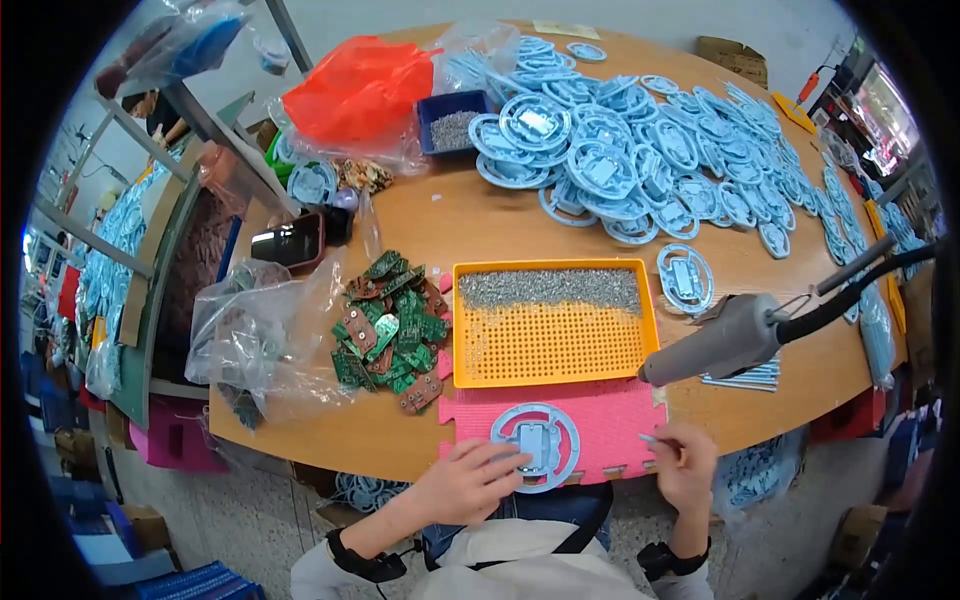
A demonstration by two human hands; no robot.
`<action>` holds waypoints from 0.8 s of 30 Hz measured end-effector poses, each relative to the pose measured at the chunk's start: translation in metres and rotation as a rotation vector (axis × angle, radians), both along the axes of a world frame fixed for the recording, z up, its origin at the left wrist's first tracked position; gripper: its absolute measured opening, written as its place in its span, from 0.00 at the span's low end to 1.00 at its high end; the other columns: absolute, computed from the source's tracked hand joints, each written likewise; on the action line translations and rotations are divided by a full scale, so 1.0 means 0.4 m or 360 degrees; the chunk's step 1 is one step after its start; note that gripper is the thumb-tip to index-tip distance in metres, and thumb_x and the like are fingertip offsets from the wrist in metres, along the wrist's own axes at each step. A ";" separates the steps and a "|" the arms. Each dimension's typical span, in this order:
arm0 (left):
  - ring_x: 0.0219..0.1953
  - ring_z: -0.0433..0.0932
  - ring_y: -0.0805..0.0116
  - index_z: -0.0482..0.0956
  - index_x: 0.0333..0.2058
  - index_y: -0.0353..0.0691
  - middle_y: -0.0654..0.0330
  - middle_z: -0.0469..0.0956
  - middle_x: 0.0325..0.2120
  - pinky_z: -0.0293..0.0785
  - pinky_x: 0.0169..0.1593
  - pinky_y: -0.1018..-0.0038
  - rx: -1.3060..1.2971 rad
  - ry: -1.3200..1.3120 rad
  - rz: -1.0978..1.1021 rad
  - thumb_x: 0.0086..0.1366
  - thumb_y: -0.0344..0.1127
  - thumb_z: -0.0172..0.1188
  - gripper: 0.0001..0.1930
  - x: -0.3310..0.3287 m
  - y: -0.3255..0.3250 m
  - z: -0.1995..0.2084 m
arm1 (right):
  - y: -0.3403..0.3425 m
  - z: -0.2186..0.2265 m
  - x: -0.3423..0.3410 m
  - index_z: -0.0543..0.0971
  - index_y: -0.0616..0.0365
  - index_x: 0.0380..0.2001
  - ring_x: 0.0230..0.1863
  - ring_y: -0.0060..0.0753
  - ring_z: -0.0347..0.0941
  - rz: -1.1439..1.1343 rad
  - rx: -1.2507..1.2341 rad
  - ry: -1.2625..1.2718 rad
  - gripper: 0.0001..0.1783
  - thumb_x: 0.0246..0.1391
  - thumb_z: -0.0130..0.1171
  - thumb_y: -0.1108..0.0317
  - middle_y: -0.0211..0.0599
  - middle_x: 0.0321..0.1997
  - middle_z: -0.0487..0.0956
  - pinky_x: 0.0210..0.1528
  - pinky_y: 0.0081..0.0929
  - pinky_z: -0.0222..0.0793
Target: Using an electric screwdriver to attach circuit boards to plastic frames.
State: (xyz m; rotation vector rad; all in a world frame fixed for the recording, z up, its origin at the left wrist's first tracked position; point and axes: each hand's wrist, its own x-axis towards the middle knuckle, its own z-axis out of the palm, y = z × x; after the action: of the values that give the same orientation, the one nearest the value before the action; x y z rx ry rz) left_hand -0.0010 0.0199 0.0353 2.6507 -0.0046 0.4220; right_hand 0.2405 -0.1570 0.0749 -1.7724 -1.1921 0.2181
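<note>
A light-blue oval plastic housing (571, 447), with a raised rectangular block in its middle, lies on a pink foam mat (620, 425) in front of me. My left hand (470, 482) rests at its left side, fingers stretched out, the tips touching the central block. To the right, over the mat's edge, my right hand (686, 467) is closed in a pinch. A small, thin pale-blue piece (648, 437) sticks out from its fingertips; its exact kind is too small to make out.
Beyond the mat stands a yellow perforated tray (456, 330) with small metal screws. Green and brown circuit boards (395, 330) lie left. A grey electric screwdriver (715, 340) hangs at right, near pale-blue sticks (750, 376). Light-blue housings (640, 150) are heaped at the back.
</note>
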 end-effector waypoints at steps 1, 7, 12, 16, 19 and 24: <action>0.52 0.72 0.64 0.75 0.39 0.43 0.62 0.74 0.50 0.67 0.51 0.69 -0.0196 0.0082 0.0022 0.49 0.29 0.56 0.15 -0.004 0.011 0.008 | 0.020 -0.013 -0.011 0.77 0.64 0.31 0.28 0.37 0.76 0.0045 -0.0155 0.0129 0.07 0.46 0.62 0.78 0.42 0.27 0.78 0.29 0.26 0.69; 0.40 0.76 0.57 0.79 0.33 0.36 0.56 0.78 0.37 0.73 0.44 0.65 -0.0211 -0.0353 0.0921 0.51 0.24 0.63 0.08 -0.062 0.159 0.010 | 0.096 -0.043 -0.052 0.77 0.63 0.34 0.31 0.42 0.76 0.0111 -0.0508 0.0124 0.07 0.50 0.60 0.76 0.43 0.31 0.78 0.32 0.29 0.71; 0.37 0.75 0.58 0.81 0.31 0.36 0.58 0.77 0.33 0.72 0.40 0.68 -0.0244 -0.0085 0.0907 0.50 0.25 0.64 0.07 -0.072 0.217 0.003 | 0.112 -0.060 -0.059 0.78 0.63 0.37 0.31 0.40 0.76 0.0162 -0.0490 0.0050 0.10 0.50 0.61 0.73 0.42 0.32 0.78 0.33 0.29 0.71; 0.35 0.75 0.59 0.82 0.29 0.36 0.59 0.77 0.31 0.72 0.39 0.69 -0.0222 0.0009 0.0838 0.49 0.26 0.64 0.06 -0.075 0.234 0.014 | 0.134 -0.063 -0.067 0.78 0.62 0.38 0.34 0.39 0.77 0.0229 -0.0587 0.0074 0.12 0.50 0.63 0.69 0.42 0.34 0.79 0.35 0.27 0.72; 0.34 0.75 0.60 0.82 0.29 0.37 0.59 0.77 0.30 0.71 0.39 0.69 -0.0204 0.0158 0.0747 0.49 0.26 0.64 0.06 -0.073 0.251 0.028 | 0.141 -0.067 -0.069 0.79 0.61 0.40 0.34 0.38 0.77 0.0237 -0.0612 0.0117 0.14 0.51 0.63 0.67 0.42 0.35 0.80 0.35 0.26 0.72; 0.38 0.75 0.60 0.81 0.29 0.37 0.57 0.78 0.37 0.71 0.42 0.68 -0.0262 0.0001 0.0888 0.46 0.22 0.67 0.10 -0.046 0.194 0.077 | 0.142 -0.078 -0.073 0.78 0.59 0.38 0.29 0.38 0.79 0.0219 -0.0694 0.0194 0.12 0.53 0.62 0.64 0.41 0.32 0.81 0.30 0.28 0.73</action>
State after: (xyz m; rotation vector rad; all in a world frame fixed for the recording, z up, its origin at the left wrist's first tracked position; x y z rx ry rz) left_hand -0.0193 0.0973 0.0663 2.4562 0.7489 0.5682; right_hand 0.2114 -0.1003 0.0439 -2.0124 -1.2441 0.7021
